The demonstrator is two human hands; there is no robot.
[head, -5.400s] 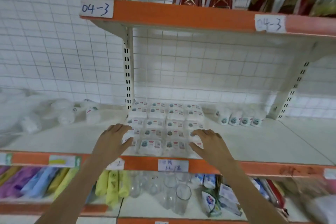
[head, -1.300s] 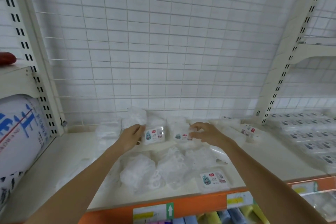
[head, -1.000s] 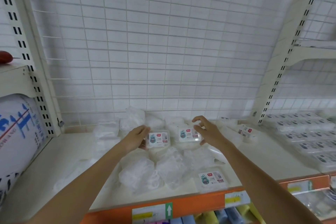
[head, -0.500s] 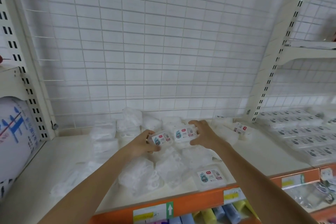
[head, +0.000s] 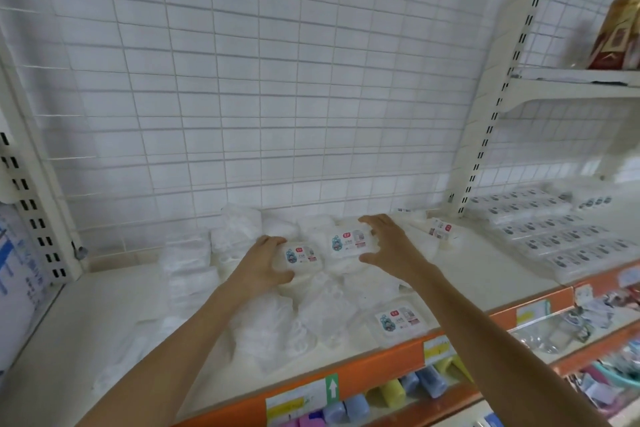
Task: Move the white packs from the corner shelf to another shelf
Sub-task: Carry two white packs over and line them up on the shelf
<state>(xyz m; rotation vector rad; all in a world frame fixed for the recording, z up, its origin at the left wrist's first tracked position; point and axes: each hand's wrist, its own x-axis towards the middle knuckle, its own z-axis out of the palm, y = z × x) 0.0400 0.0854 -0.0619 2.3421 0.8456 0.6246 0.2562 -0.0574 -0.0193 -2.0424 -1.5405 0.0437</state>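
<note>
Lifted since a moment ago, two white packs: our left hand [head: 264, 262] grips one [head: 302, 255], right hand [head: 388, 246] the other [head: 349, 242], destination rows [head: 540, 236] lying rightward.

Shop: orange-edged shelf [head: 363, 366] with price labels [head: 301, 400], stocked packs [head: 540, 236].

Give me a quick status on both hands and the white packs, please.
Left hand grips one labelled pack. Right hand grips a second pack. Loose white packs heaped on corner shelf; nothing blocking.
</note>
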